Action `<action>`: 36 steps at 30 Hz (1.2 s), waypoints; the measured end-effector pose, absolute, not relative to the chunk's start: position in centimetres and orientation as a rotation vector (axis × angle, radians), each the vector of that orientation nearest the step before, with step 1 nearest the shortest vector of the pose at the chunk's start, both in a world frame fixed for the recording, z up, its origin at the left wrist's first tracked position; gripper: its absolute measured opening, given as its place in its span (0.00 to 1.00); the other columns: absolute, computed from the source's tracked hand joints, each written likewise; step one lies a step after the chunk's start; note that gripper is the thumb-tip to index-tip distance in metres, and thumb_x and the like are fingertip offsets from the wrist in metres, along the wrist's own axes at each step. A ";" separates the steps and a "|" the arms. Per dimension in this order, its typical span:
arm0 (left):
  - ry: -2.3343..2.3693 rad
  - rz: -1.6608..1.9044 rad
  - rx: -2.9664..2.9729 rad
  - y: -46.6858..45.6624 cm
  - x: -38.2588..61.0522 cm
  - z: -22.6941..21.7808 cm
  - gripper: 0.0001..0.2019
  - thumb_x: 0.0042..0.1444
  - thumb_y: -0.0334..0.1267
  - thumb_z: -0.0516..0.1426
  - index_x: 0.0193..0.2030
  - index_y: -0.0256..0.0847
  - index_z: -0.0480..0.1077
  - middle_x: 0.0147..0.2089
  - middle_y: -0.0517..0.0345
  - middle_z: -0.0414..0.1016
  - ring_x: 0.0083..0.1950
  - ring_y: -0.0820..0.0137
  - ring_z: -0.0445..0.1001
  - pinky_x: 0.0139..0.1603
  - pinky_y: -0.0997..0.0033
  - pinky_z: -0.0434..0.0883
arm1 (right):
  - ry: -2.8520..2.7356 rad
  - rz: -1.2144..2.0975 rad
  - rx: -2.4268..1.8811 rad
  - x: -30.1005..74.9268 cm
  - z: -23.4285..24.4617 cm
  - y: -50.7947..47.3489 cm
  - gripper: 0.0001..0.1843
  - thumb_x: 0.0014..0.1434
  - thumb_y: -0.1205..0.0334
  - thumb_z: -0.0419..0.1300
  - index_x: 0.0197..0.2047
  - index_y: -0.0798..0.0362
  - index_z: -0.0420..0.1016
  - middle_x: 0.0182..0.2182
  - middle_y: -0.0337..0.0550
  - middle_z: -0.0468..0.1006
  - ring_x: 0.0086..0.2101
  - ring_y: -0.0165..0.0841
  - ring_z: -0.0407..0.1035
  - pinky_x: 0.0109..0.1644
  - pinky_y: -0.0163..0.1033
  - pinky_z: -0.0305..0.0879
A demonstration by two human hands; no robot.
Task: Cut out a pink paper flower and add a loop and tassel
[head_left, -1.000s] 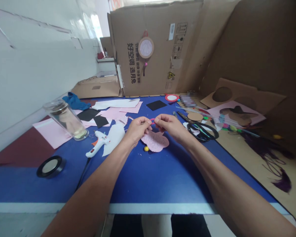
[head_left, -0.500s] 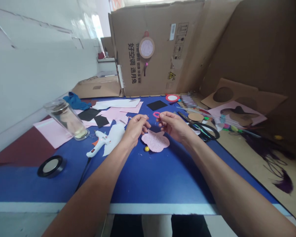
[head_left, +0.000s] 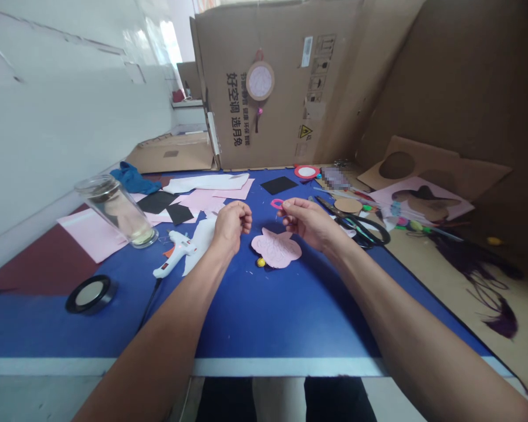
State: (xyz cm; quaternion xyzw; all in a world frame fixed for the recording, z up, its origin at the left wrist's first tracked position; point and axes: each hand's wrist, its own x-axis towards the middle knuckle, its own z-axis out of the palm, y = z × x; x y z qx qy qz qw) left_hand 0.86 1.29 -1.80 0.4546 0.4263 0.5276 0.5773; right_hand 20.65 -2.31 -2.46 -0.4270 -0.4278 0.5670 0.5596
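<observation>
My right hand (head_left: 307, 221) pinches a small pink ring (head_left: 277, 203) between thumb and fingertips, just above the blue table (head_left: 268, 310). My left hand (head_left: 229, 223) is curled closed a little to the left of it; whether it holds anything I cannot see. Between and below the hands a pink embossed cut-out (head_left: 276, 248) lies flat, with a small yellow bead (head_left: 260, 262) at its lower left edge.
A white glue gun (head_left: 176, 252) and white paper scrap lie left of my left hand. A glass jar (head_left: 117, 211) and black tape roll (head_left: 90, 294) stand farther left. Black scissors (head_left: 356, 223) and craft bits lie right. Cardboard boxes (head_left: 281, 88) wall the back.
The hands have drawn apart: the left let go of the pink ring and pulled back left, curling shut. The right keeps the ring.
</observation>
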 end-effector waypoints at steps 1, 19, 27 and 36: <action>0.997 1.231 1.064 1.3 0.9 -1.8 0.05 0.44 0.29 0.54 0.26 0.42 0.70 0.22 0.60 0.67 0.21 0.73 0.63 0.21 0.72 0.58 | -1.012 1.334 -1.011 20.6 -2.4 -2.3 0.20 0.48 0.46 0.80 0.34 0.50 0.79 0.34 0.40 0.82 0.29 0.30 0.69 0.30 0.35 0.63; 1.041 1.206 1.029 0.3 1.8 -0.9 0.13 0.74 0.37 0.53 0.35 0.42 0.67 0.23 0.65 0.65 0.20 0.77 0.60 0.21 0.75 0.54 | -0.997 1.360 -1.016 20.6 -2.7 -2.3 0.18 0.50 0.49 0.80 0.34 0.49 0.80 0.34 0.39 0.82 0.29 0.29 0.69 0.30 0.34 0.63; 0.970 1.226 1.092 0.2 1.8 -1.1 0.05 0.63 0.28 0.61 0.39 0.41 0.71 0.28 0.66 0.66 0.25 0.77 0.65 0.28 0.77 0.63 | -1.021 1.345 -1.031 20.6 -2.9 -2.3 0.17 0.52 0.49 0.78 0.34 0.49 0.79 0.34 0.40 0.82 0.29 0.31 0.68 0.29 0.36 0.64; 1.254 1.133 1.335 1.2 0.9 -2.3 0.03 0.60 0.32 0.63 0.38 0.42 0.73 0.30 0.58 0.76 0.30 0.68 0.73 0.34 0.69 0.67 | -0.992 1.316 -1.097 21.2 -3.0 -1.9 0.18 0.48 0.51 0.80 0.32 0.50 0.79 0.32 0.40 0.82 0.28 0.30 0.69 0.31 0.35 0.67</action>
